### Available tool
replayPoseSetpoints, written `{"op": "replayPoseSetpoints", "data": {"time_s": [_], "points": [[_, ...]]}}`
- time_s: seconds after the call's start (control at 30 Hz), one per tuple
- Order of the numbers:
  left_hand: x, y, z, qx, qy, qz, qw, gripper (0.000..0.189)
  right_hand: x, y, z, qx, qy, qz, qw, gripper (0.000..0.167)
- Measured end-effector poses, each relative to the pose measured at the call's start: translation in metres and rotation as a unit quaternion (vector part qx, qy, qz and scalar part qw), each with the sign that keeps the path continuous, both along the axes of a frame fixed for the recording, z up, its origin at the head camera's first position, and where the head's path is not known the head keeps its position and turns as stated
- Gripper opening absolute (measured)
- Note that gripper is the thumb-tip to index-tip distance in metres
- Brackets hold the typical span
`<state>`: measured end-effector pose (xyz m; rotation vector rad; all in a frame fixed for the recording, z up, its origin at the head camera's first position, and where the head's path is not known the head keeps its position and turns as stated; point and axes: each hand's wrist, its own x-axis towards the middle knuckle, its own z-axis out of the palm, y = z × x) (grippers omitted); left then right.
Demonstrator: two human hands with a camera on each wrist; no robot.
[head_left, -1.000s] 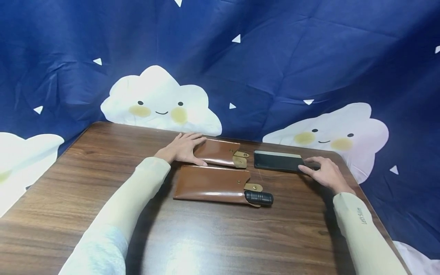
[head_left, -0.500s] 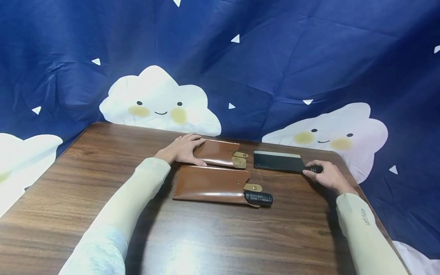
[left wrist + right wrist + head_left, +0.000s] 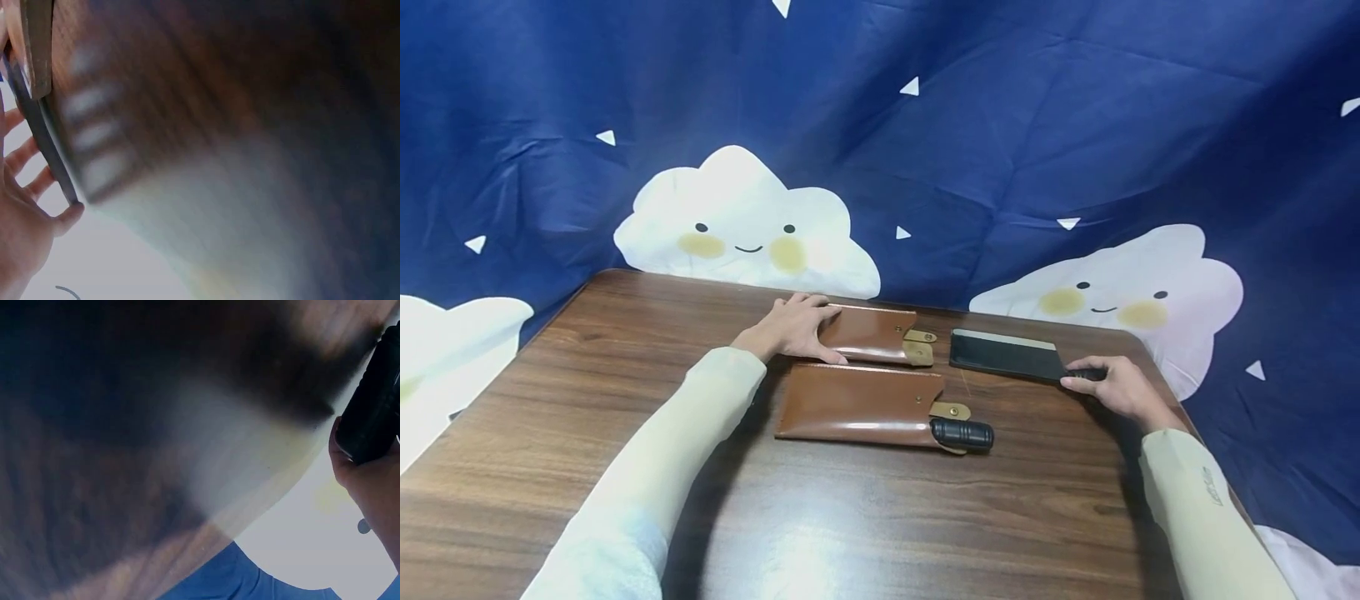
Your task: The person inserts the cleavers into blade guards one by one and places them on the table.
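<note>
In the head view, my left hand (image 3: 796, 327) grips the left end of the far brown leather sheath (image 3: 872, 333), fingers over its far side and thumb at its near edge. The sheath's strap end faces right. My right hand (image 3: 1116, 385) holds the black handle of a cleaver (image 3: 1006, 354), whose broad dark blade with a pale edge strip points left toward that sheath's mouth. Up close in the right wrist view, the handle (image 3: 369, 406) sits in the hand, the thumb along it. The left wrist view shows fingers and thumb (image 3: 67, 219) spanning the sheath's end.
Nearer me lies a second brown sheath (image 3: 857, 404), with a black handle (image 3: 962, 434) sticking out of its right end. Both sheaths rest on a dark wooden table (image 3: 1000, 517). Behind its far edge hangs a blue curtain (image 3: 970, 150) with white clouds.
My right hand has slid right from the blade's heel onto the handle and closed round it. The far sheath has shifted slightly left with my left hand. The near sheath stays put.
</note>
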<state>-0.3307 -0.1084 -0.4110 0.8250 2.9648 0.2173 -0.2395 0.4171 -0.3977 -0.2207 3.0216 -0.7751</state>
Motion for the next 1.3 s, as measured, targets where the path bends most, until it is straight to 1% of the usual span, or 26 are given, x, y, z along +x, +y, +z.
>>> {"op": "replayPoseSetpoints", "data": {"time_s": [0.2, 0.37, 0.5, 0.63, 0.83, 0.93, 1.13, 1.3], "points": [[0.006, -0.008, 0.005, 0.008, 0.021, 0.004, 0.9997, 0.109, 0.003, -0.004, 0.005, -0.012, 0.025, 0.003, 0.9996, 0.045], [0.015, -0.013, 0.005, 0.026, 0.041, 0.000, 0.9988, 0.109, 0.003, -0.011, 0.013, -0.012, 0.052, 0.008, 0.9985, 0.043], [0.020, -0.015, 0.005, 0.036, 0.057, -0.003, 0.9977, 0.110, 0.007, -0.018, 0.016, -0.018, 0.079, 0.003, 0.9967, 0.040], [0.023, -0.016, 0.006, 0.045, 0.071, -0.007, 0.9964, 0.110, 0.014, -0.023, 0.016, -0.031, 0.102, 0.001, 0.9942, 0.038], [0.029, -0.019, 0.011, 0.065, 0.098, -0.017, 0.9928, 0.108, 0.026, -0.029, 0.019, -0.033, 0.144, 0.011, 0.9889, 0.033], [0.033, -0.022, 0.013, 0.073, 0.113, -0.019, 0.9907, 0.108, 0.030, -0.033, 0.021, -0.034, 0.163, 0.010, 0.9859, 0.030], [0.042, -0.025, 0.014, 0.085, 0.137, -0.029, 0.9866, 0.109, 0.042, -0.042, 0.027, -0.042, 0.192, 0.004, 0.9805, 0.027], [0.048, -0.026, 0.016, 0.093, 0.148, -0.028, 0.9843, 0.108, 0.051, -0.050, 0.028, -0.045, 0.210, 0.010, 0.9766, 0.025]]}}
